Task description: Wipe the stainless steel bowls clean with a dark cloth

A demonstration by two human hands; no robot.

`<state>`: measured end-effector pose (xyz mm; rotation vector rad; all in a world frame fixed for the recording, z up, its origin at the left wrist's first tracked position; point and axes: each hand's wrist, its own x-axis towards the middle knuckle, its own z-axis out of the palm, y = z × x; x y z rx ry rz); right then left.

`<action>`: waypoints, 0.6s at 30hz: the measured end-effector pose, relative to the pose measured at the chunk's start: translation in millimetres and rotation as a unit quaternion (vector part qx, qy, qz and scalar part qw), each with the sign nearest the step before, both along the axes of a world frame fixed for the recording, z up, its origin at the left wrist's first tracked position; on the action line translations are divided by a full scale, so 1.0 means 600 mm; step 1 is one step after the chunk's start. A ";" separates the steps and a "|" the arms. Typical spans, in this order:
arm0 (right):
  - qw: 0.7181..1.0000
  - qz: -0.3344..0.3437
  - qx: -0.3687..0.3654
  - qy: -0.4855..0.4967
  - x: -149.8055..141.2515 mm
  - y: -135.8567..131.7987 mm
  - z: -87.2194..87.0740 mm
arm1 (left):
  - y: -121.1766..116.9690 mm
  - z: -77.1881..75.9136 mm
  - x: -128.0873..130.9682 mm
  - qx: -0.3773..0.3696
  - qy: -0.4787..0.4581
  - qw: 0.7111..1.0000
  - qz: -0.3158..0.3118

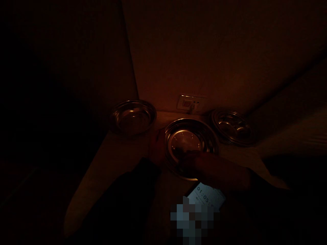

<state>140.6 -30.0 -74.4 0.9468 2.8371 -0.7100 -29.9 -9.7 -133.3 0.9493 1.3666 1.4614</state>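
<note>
The view is very dark. A round, shiny metal bowl (182, 136) stands in the middle of a wooden table. My left hand (157, 146) is at the bowl's left side, apparently gripping its rim, though its fingers show only dimly. From the right, my right hand (198, 161) reaches over the near rim, with its fingers down inside the bowl. Shadow hides those fingers and whatever they may hold. Small bright marks show in the bowl, too faint to tell whether they are reflections or contents.
A second metal bowl (133, 117) sits at the back left, and a divided metal plate (232, 127) at the back right. A lit phone (206, 197) showing a timer lies near me, partly pixelated. Behind the table is a wall socket panel (191, 102).
</note>
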 end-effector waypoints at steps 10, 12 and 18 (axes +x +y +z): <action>0.995 -0.080 0.055 0.036 -0.071 -0.019 -0.027 | -0.001 0.005 -0.006 -0.021 0.024 0.998 0.046; 0.998 -0.033 0.039 -0.021 -0.041 -0.015 -0.017 | -0.002 0.004 -0.005 -0.015 0.024 0.999 0.021; 0.998 -0.019 0.032 -0.048 -0.014 -0.009 -0.010 | -0.003 -0.001 -0.001 0.000 0.013 1.000 -0.008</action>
